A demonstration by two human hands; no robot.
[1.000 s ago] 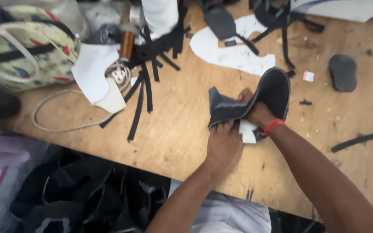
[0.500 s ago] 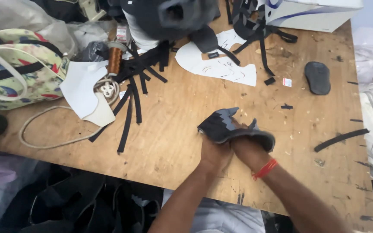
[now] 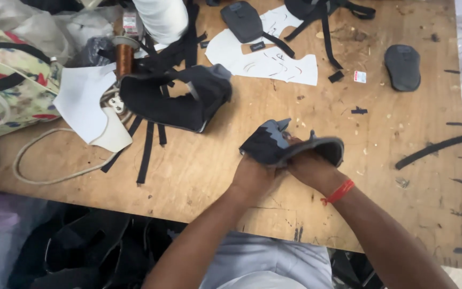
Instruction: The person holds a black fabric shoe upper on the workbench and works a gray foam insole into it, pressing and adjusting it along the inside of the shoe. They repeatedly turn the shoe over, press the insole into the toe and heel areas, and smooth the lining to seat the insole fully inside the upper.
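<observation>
We have both hands on one dark shoe upper [image 3: 290,145], held just above the bench [image 3: 199,166] near its front edge. Left hand [image 3: 252,174] is clenched on the upper's left side; right hand [image 3: 308,166], red band at the wrist, grips the curved right part. Looks like we are shaping or folding the piece; the next move likely calls for a firm two-hand pinch so the edges line up, and the piece kept off the scraps.

Counts: one more upper [image 3: 180,99] lies flat, well apart to the upper left. Two dark pads, one [image 3: 403,67] far right, one [image 3: 243,21] on the white paper patterns [image 3: 274,61]. One white thread cone [image 3: 162,16], one copper spool [image 3: 124,58], one floral bag [image 3: 9,80], one cord loop [image 3: 54,174]. Loose black strips [image 3: 148,150]: several, can't count exactly.
</observation>
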